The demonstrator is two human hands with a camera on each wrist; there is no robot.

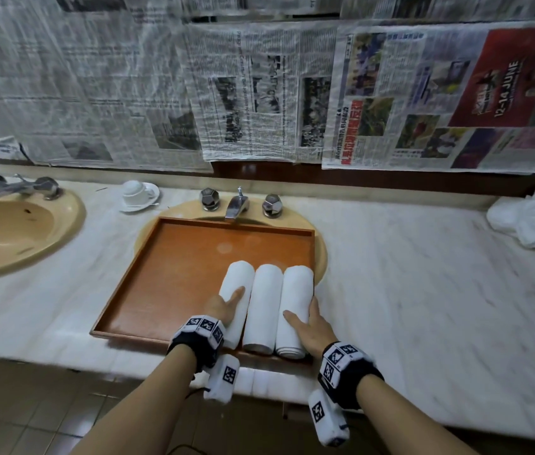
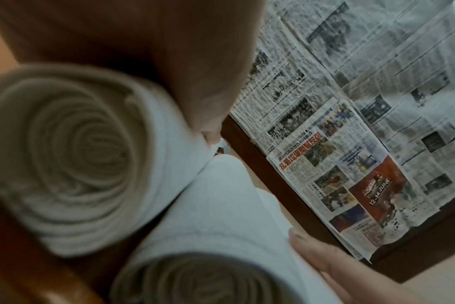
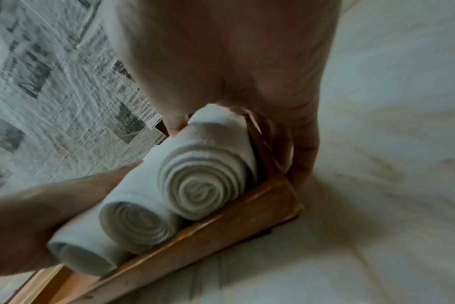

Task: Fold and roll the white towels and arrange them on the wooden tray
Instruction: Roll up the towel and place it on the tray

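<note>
Three rolled towels [image 1: 264, 303] side by side, touching, at five o'clock of wooden tray [image 1: 174, 264]. Left hand [image 1: 223, 307] flat against left roll, right hand [image 1: 309, 326] cupping right roll, fingers fairly straight. Unfolded towels [image 1: 532, 218] at two o'clock.

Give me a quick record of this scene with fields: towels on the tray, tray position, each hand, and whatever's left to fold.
rolled towels: three, side by side, touching, at the tray's near right corner
wooden tray: lying over the middle sink
left hand: rests on the left roll's outer side
right hand: rests on the right roll's outer side
unfolded towels: white heap on the counter, far right
cup and saucer: on the counter between the sinks
</note>
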